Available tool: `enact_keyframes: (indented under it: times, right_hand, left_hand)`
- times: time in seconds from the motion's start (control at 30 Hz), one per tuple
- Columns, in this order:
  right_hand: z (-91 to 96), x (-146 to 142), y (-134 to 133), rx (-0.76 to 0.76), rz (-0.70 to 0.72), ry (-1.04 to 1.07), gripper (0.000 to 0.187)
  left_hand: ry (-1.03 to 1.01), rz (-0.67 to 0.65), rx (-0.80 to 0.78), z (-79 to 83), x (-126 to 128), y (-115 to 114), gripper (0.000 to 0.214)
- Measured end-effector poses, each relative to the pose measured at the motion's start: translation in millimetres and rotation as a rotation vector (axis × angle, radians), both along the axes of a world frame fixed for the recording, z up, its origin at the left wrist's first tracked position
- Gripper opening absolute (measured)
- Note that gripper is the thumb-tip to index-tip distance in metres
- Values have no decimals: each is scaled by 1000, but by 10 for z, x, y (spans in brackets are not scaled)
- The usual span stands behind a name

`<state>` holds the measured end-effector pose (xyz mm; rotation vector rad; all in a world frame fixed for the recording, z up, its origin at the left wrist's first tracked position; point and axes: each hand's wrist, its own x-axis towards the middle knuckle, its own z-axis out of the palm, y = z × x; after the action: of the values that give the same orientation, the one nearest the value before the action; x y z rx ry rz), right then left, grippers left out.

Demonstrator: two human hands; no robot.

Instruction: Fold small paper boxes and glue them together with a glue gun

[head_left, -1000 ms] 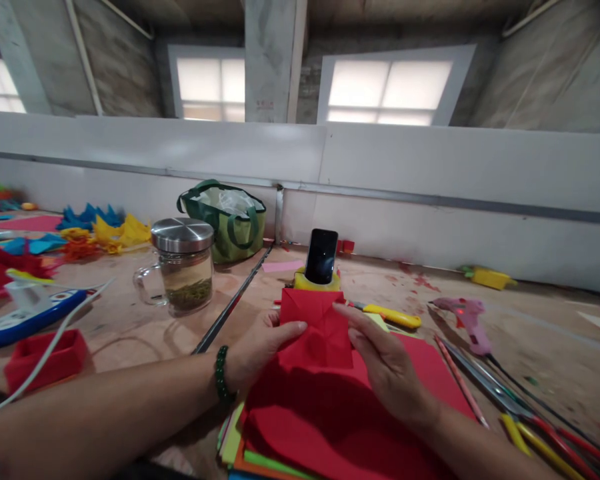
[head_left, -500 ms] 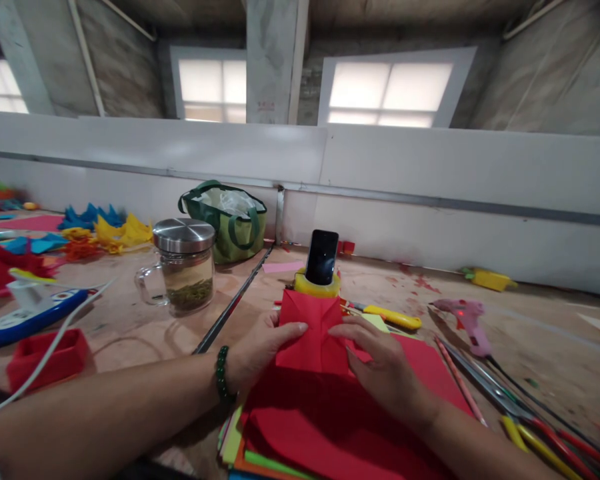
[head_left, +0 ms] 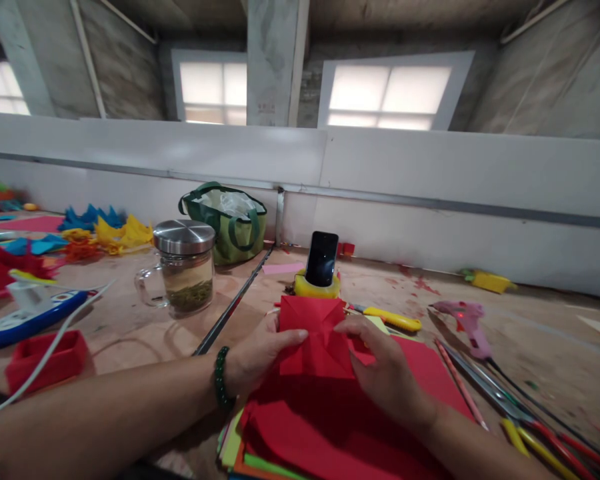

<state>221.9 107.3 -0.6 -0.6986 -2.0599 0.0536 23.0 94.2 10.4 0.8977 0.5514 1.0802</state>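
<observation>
A folded sheet of red paper (head_left: 313, 343) is held up between both hands, its creases showing on the near face. My left hand (head_left: 263, 350) grips its left edge, thumb lying across the front and fingers hidden behind. On the other side my right hand (head_left: 380, 363) pinches the right edge between thumb and fingers, where the paper bends slightly. Below lies a stack of coloured paper with a red sheet (head_left: 330, 427) on top. Just beyond the folded paper, a phone (head_left: 323, 259) stands in a yellow tape roll (head_left: 317, 287).
To the right are a yellow utility knife (head_left: 393, 318), a pink glue gun (head_left: 465, 320), a pencil (head_left: 460, 380) and scissors (head_left: 510, 407). Leftward stand a lidded glass mug (head_left: 185, 267), a green bag (head_left: 237, 233), a blue-and-white power strip (head_left: 35, 317) and a red box (head_left: 50, 360).
The folded red paper has tipped and dropped slightly, its right side now bent by my right hand. Both hands keep their hold in nearly the same place.
</observation>
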Motion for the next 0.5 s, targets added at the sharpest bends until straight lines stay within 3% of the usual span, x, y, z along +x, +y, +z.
enact_keyframes:
  times: [0.1,0.17,0.3,0.4,0.5]
  right_hand:
    - [3,3,-28,-43,53,28,42]
    - [17,15,-45,-188,84,83,45]
    - [75,23,-45,-579,154,265,28]
    - [124,-25,-49,-689,132,392,8]
    - [154,-92,-75,-737,158,449,19]
  left_hand:
    - [-18,-12,-19,-26,9,4,42]
    - [-38,-8,-23,-45,12,7,44]
    - [-33,0,15,-73,6,11,41]
    - [6,-11,19,-90,4,11,43]
    - [10,-24,22,-104,11,9,45]
